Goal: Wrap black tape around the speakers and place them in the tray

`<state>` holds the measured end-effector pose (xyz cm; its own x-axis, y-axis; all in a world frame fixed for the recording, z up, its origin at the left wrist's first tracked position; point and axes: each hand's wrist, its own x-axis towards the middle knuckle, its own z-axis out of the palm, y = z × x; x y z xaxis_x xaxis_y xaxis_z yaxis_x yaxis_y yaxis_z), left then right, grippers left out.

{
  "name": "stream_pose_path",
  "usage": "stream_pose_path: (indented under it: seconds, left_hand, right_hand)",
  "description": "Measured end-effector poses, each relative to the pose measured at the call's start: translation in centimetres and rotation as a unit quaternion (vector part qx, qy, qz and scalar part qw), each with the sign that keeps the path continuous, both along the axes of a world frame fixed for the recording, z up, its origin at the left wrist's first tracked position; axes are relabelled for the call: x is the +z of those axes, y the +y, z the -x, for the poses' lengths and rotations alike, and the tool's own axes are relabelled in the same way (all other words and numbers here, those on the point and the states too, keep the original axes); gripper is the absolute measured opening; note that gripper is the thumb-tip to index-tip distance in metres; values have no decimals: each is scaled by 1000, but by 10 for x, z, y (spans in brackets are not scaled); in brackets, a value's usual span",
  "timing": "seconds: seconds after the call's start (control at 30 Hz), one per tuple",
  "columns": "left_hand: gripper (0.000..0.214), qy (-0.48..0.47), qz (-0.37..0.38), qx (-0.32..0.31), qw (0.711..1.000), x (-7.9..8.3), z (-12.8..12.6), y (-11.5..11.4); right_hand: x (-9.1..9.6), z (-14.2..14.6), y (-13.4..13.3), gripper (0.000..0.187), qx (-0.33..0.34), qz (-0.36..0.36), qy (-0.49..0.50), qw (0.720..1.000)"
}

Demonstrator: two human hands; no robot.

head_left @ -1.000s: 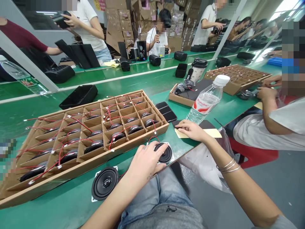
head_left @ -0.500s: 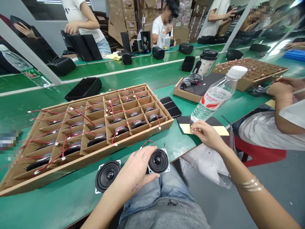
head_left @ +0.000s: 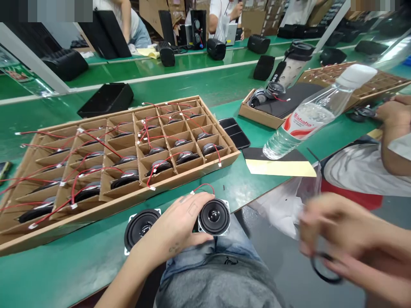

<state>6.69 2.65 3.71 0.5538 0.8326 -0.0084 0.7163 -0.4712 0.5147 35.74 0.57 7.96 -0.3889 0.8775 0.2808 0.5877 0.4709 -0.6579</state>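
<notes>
My left hand (head_left: 175, 226) grips a small black speaker driver (head_left: 214, 217) with a square metal frame and a red wire, tilted up at the table's near edge. A second driver (head_left: 139, 226) lies flat just left of that hand. My right hand (head_left: 334, 237) is blurred at the lower right, off the table, fingers pinched on a thin black ring (head_left: 323, 269). A cardboard grid tray (head_left: 122, 147) behind holds several more drivers with red wires.
A water bottle (head_left: 308, 124) lies tilted over a yellow and black sheet (head_left: 281, 167). A phone (head_left: 234, 132) sits beside the tray. A neighbour's arm (head_left: 394, 128) rests at the right. Black speaker housings (head_left: 105, 99) and other workers stand along the far belt. A plastic bag (head_left: 282, 205) hangs off the edge.
My right hand left the yellow sheet and swung down to the lower right, now holding a black ring. My left hand kept the driver tilted up.
</notes>
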Motion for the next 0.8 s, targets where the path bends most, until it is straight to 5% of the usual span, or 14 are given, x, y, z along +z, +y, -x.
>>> stream_pose_path:
  seconds: [0.1, 0.23, 0.8]
  left_hand:
    - [68, -9, -6, -8, 1000, 0, 1, 0]
    - [70, -11, -10, -30, 999, 0, 2, 3]
    - [69, -24, -15, -42, 999, 3, 2, 6]
  right_hand:
    - [-8, 40, 38, 10, 75, 158, 104, 979]
    - [-24, 75, 74, 14, 117, 265, 31, 957]
    - [-26, 103, 103, 16, 166, 227, -128, 951]
